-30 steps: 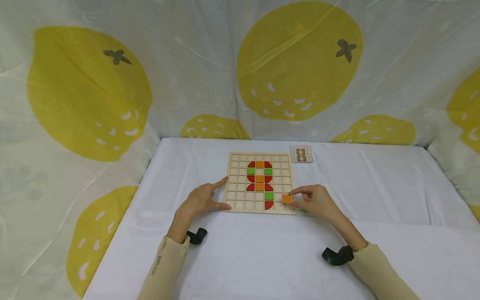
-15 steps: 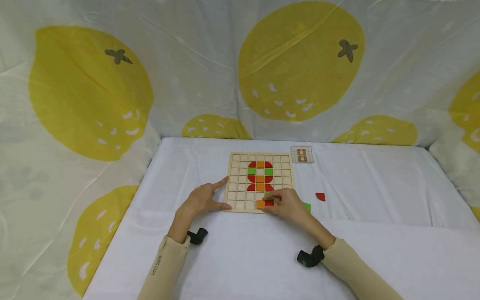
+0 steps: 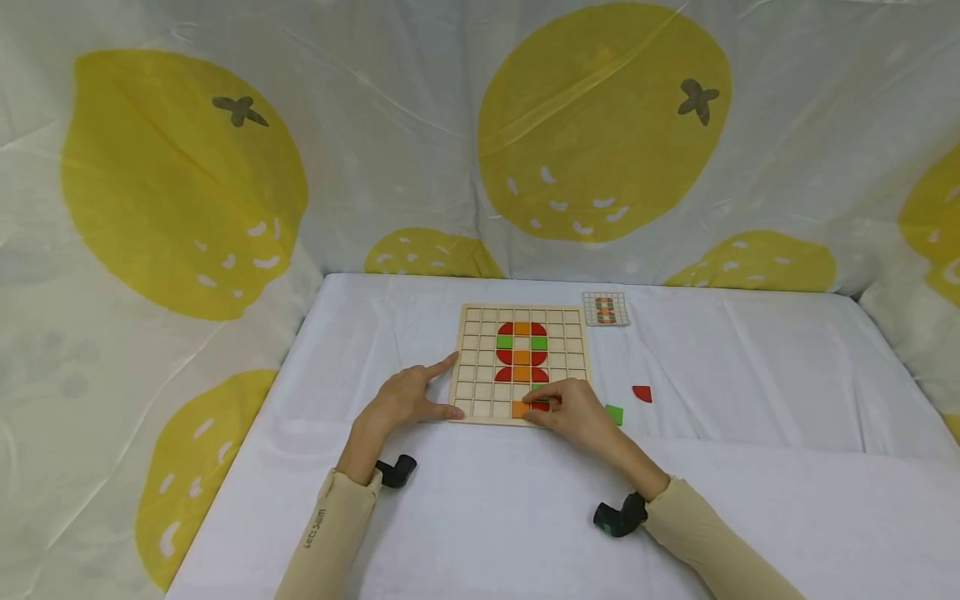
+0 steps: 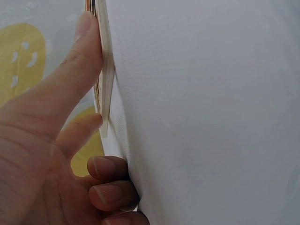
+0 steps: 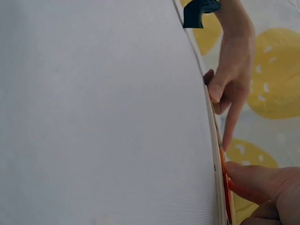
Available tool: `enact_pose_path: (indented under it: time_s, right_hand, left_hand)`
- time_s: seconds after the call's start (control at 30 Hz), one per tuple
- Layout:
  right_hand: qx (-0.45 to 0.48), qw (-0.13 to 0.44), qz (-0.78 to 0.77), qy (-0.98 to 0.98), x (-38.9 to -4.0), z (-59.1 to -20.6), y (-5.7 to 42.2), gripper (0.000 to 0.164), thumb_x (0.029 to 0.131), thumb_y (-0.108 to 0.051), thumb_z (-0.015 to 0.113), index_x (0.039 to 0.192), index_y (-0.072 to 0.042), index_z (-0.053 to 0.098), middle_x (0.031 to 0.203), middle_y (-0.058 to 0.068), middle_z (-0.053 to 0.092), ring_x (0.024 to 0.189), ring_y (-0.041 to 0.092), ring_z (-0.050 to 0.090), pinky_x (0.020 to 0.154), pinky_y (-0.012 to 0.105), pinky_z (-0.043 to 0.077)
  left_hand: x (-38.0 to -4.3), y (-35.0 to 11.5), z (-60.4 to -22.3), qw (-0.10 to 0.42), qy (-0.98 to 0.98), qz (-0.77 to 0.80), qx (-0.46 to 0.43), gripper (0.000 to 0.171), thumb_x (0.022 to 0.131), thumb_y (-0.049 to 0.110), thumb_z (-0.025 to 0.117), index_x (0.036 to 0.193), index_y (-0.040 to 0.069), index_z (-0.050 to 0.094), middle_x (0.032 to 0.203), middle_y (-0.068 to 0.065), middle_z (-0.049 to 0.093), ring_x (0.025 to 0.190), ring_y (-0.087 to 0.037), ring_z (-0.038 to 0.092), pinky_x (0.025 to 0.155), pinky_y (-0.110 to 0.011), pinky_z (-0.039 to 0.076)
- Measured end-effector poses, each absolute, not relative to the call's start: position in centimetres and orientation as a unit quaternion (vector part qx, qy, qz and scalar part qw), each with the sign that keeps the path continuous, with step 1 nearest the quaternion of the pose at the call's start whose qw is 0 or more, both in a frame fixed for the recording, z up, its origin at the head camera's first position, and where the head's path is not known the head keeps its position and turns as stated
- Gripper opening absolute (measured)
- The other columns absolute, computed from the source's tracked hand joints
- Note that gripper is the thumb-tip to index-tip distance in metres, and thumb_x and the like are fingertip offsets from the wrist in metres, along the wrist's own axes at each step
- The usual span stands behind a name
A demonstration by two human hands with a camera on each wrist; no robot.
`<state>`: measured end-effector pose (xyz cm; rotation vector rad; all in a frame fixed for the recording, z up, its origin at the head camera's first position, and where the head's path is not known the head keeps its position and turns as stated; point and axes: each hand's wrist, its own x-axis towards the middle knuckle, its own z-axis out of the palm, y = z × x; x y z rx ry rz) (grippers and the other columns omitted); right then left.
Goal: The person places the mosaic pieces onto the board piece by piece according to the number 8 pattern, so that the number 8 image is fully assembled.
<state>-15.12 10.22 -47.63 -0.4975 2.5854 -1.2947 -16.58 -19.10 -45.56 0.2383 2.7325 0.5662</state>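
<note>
My right hand [image 3: 576, 410] pinches an orange square tile [image 3: 518, 410] between thumb and index finger, at a cell in the nearest row of the wooden grid board [image 3: 465, 312]. Beside it, a red tile [image 3: 540, 407] and a green tile are partly covered by my fingers. Red curved tiles with orange and green squares form a figure up the board's middle. At the board's left side, my left hand [image 3: 405, 397] touches with its thumb near the front corner and its index finger farther up the edge. In the left wrist view the other fingers [image 4: 112, 194] curl against the white cloth.
A loose red quarter-round tile [image 3: 642, 393] and a green square tile [image 3: 614, 415] lie right of the board. Past its far right corner is a small pattern card [image 3: 606, 309]. A lemon-printed curtain [image 3: 420, 125] hangs behind the white-covered table [image 3: 480, 517].
My right hand has carried the orange square tile left, from the board's right side to its nearest row. The loose red and green tiles came into view. My left hand has stayed in place.
</note>
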Motion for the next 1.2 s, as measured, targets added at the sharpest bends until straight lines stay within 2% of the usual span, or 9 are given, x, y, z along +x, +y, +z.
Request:
enact_pose_path:
  time_s: [0.43,0.6,0.77,0.93,1.2]
  right_hand:
    - [-0.164,0.095,-0.44,0.878,-14.7,-47.4,11.7,0.024,0.086,-0.019,0.086,0.107,-0.011,0.082,0.055,-0.006,0.029,0.052,0.008,0.027,0.053,0.021,0.023]
    - [-0.146,0.06,-0.424,0.892,-14.5,-47.1,14.8,0.028,0.085,-0.02,0.086,0.111,-0.01,0.081,0.057,-0.007,0.03,0.056,0.008,0.028,0.054,0.022,0.024]
    - [-0.115,0.008,-0.394,0.912,-14.4,-47.1,19.2,0.03,0.085,-0.017,0.086,0.112,-0.007,0.08,0.057,-0.007,0.029,0.055,0.006,0.027,0.053,0.022,0.026]
    - [-0.078,-0.015,-0.36,0.93,-14.4,-47.1,22.8,0.033,0.086,-0.017,0.085,0.117,-0.005,0.078,0.058,-0.006,0.033,0.057,0.008,0.03,0.052,0.024,0.026]
    - [-0.029,0.015,-0.352,0.935,-14.7,-47.9,25.0,0.039,0.089,-0.018,0.082,0.124,-0.003,0.074,0.058,-0.002,0.033,0.055,0.012,0.03,0.049,0.025,0.023]
  left_hand:
    - [-16.8,-18.9,-45.6,0.168,0.963,0.195,0.084,0.104,0.077,0.055,0.087,0.163,0.034,0.032,0.136,-0.027,0.063,0.1,-0.027,0.059,0.092,-0.048,0.052]
    - [-16.8,-19.0,-45.8,0.17,0.962,0.194,0.085,0.104,0.077,0.056,0.086,0.163,0.034,0.031,0.138,-0.027,0.062,0.105,-0.029,0.061,0.094,-0.049,0.051]
    - [-16.7,-19.0,-45.7,0.172,0.961,0.198,0.083,0.104,0.078,0.055,0.086,0.163,0.033,0.031,0.144,-0.027,0.059,0.122,-0.035,0.061,0.102,-0.053,0.05]
    - [-16.5,-19.1,-45.6,0.17,0.961,0.202,0.082,0.104,0.078,0.054,0.087,0.163,0.033,0.031,0.143,-0.027,0.059,0.123,-0.036,0.061,0.102,-0.053,0.05]
    - [-16.5,-19.1,-45.6,0.165,0.961,0.204,0.086,0.103,0.078,0.054,0.086,0.163,0.033,0.031,0.143,-0.027,0.059,0.121,-0.035,0.061,0.102,-0.052,0.05]
